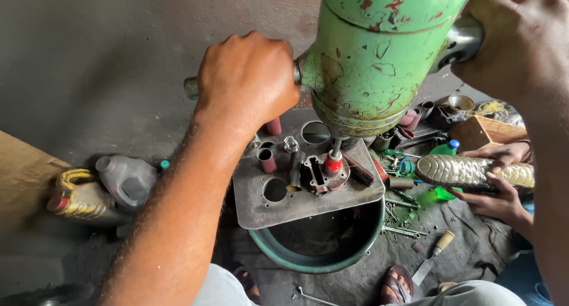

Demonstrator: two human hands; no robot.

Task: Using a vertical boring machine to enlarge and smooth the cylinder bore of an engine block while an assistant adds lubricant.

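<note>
Head view, left hand [248,80] and right hand [521,42] clenched on green machine's [379,51] side handles.

Grey jug [126,178], yellow jug [80,200] floor left; green bottle [446,148] right

Two bare forearms, no sleeves, left hand [246,80] and right hand [521,45] ungloved, pale grey trousers [222,288] at knees, brown sandals [396,285] were worn.

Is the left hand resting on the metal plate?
No, the left hand grips the handle of the green machine, above the plate.
</note>
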